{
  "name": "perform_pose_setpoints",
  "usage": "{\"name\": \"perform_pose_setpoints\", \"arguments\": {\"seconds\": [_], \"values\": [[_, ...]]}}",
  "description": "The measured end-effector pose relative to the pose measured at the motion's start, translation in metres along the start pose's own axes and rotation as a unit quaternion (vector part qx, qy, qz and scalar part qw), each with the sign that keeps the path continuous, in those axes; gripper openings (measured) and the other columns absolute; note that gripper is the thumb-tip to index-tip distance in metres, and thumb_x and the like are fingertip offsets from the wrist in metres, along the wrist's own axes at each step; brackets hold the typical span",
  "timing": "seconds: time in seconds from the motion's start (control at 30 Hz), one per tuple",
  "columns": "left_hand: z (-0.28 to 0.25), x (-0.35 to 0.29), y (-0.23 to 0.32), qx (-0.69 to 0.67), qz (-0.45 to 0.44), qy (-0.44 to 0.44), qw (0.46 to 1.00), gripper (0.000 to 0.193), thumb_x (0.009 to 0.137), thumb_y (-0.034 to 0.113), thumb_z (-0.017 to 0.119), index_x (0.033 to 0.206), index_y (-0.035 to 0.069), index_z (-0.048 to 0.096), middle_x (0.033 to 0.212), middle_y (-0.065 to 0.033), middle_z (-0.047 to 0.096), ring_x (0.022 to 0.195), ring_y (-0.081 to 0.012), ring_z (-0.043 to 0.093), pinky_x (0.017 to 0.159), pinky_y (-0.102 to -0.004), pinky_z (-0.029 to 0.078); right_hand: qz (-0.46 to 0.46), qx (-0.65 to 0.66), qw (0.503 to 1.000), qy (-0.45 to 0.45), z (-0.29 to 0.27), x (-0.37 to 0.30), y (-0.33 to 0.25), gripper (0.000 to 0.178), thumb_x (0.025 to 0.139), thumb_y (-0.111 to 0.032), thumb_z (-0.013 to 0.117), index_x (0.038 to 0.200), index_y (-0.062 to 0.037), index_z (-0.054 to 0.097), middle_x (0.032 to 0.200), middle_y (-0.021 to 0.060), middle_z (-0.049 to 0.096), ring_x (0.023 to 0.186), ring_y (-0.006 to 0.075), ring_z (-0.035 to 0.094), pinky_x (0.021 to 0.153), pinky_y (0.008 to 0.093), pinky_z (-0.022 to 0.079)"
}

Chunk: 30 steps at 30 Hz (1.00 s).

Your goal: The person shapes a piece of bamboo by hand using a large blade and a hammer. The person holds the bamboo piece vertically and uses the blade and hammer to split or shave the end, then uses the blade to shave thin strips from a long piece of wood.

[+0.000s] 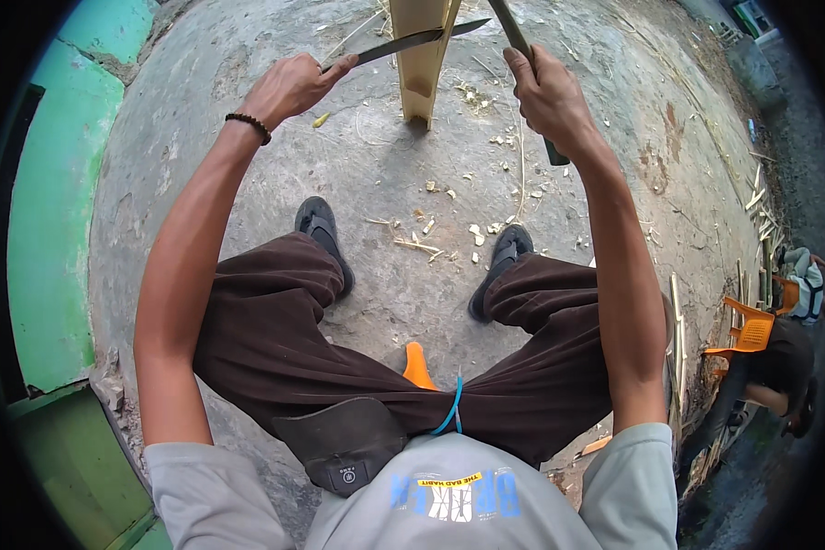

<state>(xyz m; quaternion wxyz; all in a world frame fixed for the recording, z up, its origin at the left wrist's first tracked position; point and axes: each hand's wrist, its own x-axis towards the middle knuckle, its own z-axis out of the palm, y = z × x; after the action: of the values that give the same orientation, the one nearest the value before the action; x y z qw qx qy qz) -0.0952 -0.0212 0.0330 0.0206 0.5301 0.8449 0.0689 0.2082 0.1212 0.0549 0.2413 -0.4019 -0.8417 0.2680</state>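
Note:
A pale split bamboo piece [419, 78] stands upright at the top of the view, its lower end on the ground. My left hand [293, 84] is closed around the handle of a long dark knife [399, 46]. Its blade crosses the bamboo, and the tip comes out past the right side; how deep it sits in the wood I cannot tell. To the right of the bamboo, my right hand [548, 96] grips a dark greenish stick [513, 32], held slanting apart from the blade. The stick's upper end is cut off by the picture's edge.
Wood shavings [478, 234] litter the concrete ground [385, 174] around my sandals. A green wall [60, 211] runs along the left. Long strips [678, 339] lie at the right, near an orange chair [752, 328] and another person [784, 362].

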Motion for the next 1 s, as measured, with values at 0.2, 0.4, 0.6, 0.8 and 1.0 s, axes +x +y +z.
{"name": "perform_pose_setpoints", "arguments": {"seconds": [0.2, 0.4, 0.6, 0.8, 1.0], "values": [[-0.001, 0.011, -0.001, 0.009, 0.031, -0.031, 0.999, 0.092, 0.088, 0.084, 0.037, 0.057, 0.001, 0.06, 0.058, -0.0186, 0.061, 0.057, -0.0298, 0.064, 0.055, -0.0428, 0.051, -0.088, 0.182, 0.95, 0.237, -0.027, 0.001, -0.011, 0.029, 0.107, -0.036, 0.045, 0.095, -0.0099, 0.047, 0.06, -0.0036, 0.044, 0.041, 0.0042, 0.041, 0.035, 0.0231, 0.034], [-0.015, 0.005, 0.017, 0.019, -0.003, -0.02, 1.0, 0.093, 0.089, 0.081, 0.038, 0.073, -0.005, 0.069, 0.08, -0.0299, 0.069, 0.08, -0.042, 0.07, 0.073, -0.0527, 0.055, 0.112, -0.061, 0.992, -0.014, 0.041, -0.009, 0.032, 0.037, 0.105, -0.037, 0.047, 0.106, 0.0003, 0.05, 0.082, 0.0225, 0.065, 0.078, 0.0405, 0.066, 0.072, 0.0486, 0.05], [-0.005, 0.011, 0.008, -0.024, -0.016, -0.046, 0.999, 0.095, 0.088, 0.083, 0.038, 0.063, -0.005, 0.064, 0.07, -0.0265, 0.066, 0.071, -0.0404, 0.069, 0.068, -0.0484, 0.055, -0.016, 0.147, 0.988, 0.052, -0.012, 0.009, 0.015, 0.034, 0.106, -0.038, 0.047, 0.096, -0.0053, 0.048, 0.067, -0.0009, 0.051, 0.048, 0.007, 0.047, 0.04, 0.0259, 0.038], [-0.001, 0.016, 0.019, -0.021, -0.01, -0.047, 0.999, 0.096, 0.088, 0.082, 0.038, 0.064, -0.007, 0.064, 0.068, -0.0279, 0.065, 0.07, -0.0407, 0.069, 0.066, -0.049, 0.055, 0.004, -0.004, 0.997, 0.071, 0.017, 0.009, 0.024, 0.031, 0.105, -0.03, 0.045, 0.105, 0.0015, 0.047, 0.078, 0.0306, 0.065, 0.075, 0.0506, 0.065, 0.064, 0.0553, 0.048], [0.0, 0.01, 0.03, -0.035, -0.024, 0.003, 0.999, 0.094, 0.089, 0.08, 0.039, 0.07, -0.009, 0.065, 0.077, -0.0325, 0.065, 0.079, -0.0473, 0.067, 0.072, -0.0525, 0.053, 0.11, 0.107, 0.988, -0.028, 0.041, 0.005, 0.034, 0.039, 0.104, -0.035, 0.046, 0.107, 0.0027, 0.054, 0.09, 0.0301, 0.065, 0.091, 0.0479, 0.063, 0.081, 0.0551, 0.046]]}}
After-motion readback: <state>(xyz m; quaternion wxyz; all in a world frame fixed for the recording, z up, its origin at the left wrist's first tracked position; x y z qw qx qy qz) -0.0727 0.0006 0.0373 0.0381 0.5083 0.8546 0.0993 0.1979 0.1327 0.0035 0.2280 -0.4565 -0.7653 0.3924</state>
